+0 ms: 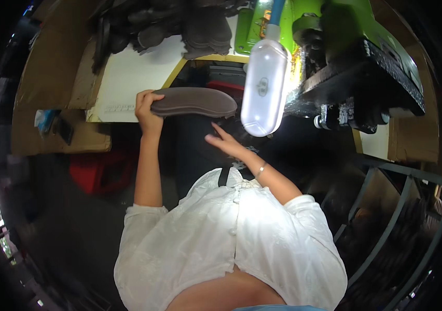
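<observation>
A grey-brown shoe sole (195, 102) is held out level in front of me. My left hand (149, 108) is closed around its left end, with the fingers over the top edge. Just below the sole's right end, my right hand (224, 142) stays apart from it, fingers stretched out and nothing in them. A white lamp (265, 85) hangs to the right of the sole, in front of a green machine (350, 39) with black metal parts.
Several dark soles (205, 33) are heaped on the white tabletop (127, 78) at the back left. Cardboard (50, 72) walls the left side. A red plastic stool (99, 173) stands below the table. A grey metal rail (387, 217) runs at the right.
</observation>
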A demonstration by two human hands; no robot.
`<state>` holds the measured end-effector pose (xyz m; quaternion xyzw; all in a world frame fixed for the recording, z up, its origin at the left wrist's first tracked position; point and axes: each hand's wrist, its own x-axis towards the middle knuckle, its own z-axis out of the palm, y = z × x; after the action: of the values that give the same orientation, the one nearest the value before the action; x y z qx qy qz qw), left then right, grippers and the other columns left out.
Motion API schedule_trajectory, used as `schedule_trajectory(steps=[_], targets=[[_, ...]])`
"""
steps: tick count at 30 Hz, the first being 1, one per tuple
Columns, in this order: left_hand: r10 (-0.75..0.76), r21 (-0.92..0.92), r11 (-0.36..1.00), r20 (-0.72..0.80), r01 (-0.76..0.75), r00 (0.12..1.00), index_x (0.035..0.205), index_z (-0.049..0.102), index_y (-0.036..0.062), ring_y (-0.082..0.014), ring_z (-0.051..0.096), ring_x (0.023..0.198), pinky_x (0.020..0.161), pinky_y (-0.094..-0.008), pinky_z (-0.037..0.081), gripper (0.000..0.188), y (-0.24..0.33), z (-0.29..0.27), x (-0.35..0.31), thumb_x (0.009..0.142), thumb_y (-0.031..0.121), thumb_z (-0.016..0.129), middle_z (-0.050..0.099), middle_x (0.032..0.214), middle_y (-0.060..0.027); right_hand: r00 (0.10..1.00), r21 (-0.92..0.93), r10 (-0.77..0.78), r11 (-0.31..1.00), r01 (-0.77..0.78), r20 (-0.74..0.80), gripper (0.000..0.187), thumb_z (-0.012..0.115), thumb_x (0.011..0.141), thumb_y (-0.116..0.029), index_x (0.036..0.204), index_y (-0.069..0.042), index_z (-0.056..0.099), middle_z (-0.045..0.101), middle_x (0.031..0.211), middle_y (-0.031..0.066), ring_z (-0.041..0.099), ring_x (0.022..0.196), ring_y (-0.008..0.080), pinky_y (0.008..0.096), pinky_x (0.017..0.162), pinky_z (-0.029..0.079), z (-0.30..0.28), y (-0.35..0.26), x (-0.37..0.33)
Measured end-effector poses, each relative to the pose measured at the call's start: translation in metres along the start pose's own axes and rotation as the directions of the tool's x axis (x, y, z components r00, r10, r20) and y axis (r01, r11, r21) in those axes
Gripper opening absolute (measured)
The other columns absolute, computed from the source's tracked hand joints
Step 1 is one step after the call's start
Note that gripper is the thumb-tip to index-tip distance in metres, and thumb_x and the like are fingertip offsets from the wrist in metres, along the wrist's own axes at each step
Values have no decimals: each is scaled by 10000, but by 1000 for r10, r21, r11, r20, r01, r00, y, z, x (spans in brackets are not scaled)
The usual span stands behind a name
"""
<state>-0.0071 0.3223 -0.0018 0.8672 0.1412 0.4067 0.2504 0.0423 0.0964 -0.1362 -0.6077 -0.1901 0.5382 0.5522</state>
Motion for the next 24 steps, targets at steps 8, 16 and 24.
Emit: schedule_trajectory(steps=[8,16,24], targets=[[93,-350,937,216,-12,972,834,606,54,-253,581,874,735,-307,474,200,96,19,-30,643,7,638,571,958,-142,979,478,-175,855,202,-100,555,537,837,-354,1214,40,432,553,1111,123,554,971,196,320,802,459,-60,-37,-137],[-197,-726,224,620,650,760,1217,381,-5,-173,485,1044,903,-314,371,524,182,53,-89,885,398,437,514,1128,-125,862,49,-162,976,211,-480,325,697,738,-125,1006,29,599,630,928,53,565,853,115,260,769,457,-52,-20,-193],[-87,-430,494,840,755,536,913,638,4,-131,593,701,638,-263,458,302,228,64,-8,770,269,663,642,756,-93,987,92,-79,991,93,-140,349,633,801,-187,1080,7,551,564,1089,113,521,1021,194,300,859,422,-9,-42,-162]])
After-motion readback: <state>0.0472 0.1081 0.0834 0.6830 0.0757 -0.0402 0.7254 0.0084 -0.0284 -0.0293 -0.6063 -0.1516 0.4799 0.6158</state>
